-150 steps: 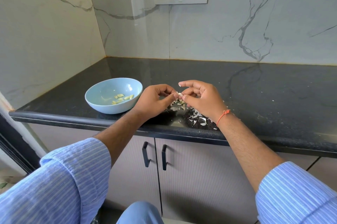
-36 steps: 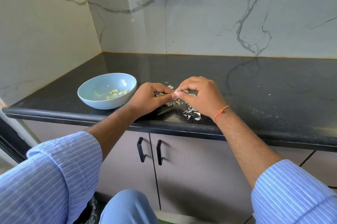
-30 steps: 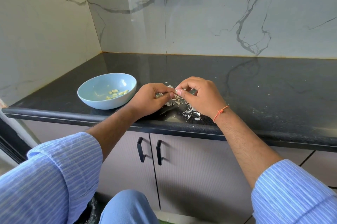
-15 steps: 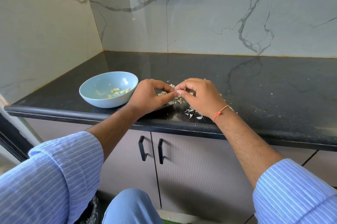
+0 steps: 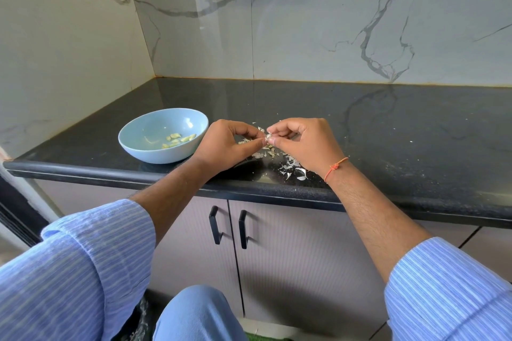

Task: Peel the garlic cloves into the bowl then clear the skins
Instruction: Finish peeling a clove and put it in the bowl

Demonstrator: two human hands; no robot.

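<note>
Both hands pinch one garlic clove [image 5: 268, 137] between their fingertips above the counter [image 5: 388, 130]; the left hand [image 5: 224, 146] lies nearer the blue bowl [image 5: 155, 130], just to its left, skins [image 5: 291, 166] scattered beneath.

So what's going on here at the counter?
A person is peeling garlic. Both hands, the left hand and the right hand, pinch one small garlic clove between their fingertips, just above the black counter. A few peeled cloves already lie in the light blue bowl to the left. Loose skins are scattered on the counter under the hands, not yet cleared.
</note>
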